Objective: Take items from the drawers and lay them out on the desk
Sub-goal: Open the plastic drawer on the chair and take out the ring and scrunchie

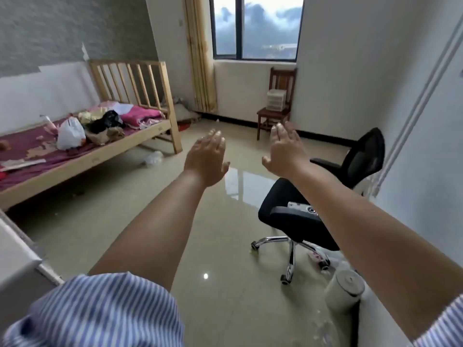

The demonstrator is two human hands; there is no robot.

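Observation:
Both my arms are stretched out in front of me over the tiled floor. My left hand (pixel 206 160) is open, palm down, fingers together, and holds nothing. My right hand (pixel 285 149) is open likewise and empty, a little to the right of the left one. A small white plastic drawer unit (pixel 276 99) stands on the seat of a wooden chair (pixel 274 113) by the far wall under the window, well beyond both hands. A grey-white surface edge (pixel 17 261), perhaps a desk, shows at the lower left.
A black office chair (pixel 313 209) with a small device on its seat stands right of my arms. A wooden bed (pixel 82 161) with bags and cloths lies at the left. A white cylindrical bin (pixel 344 289) sits by the right wall. Glossy floor stretches between.

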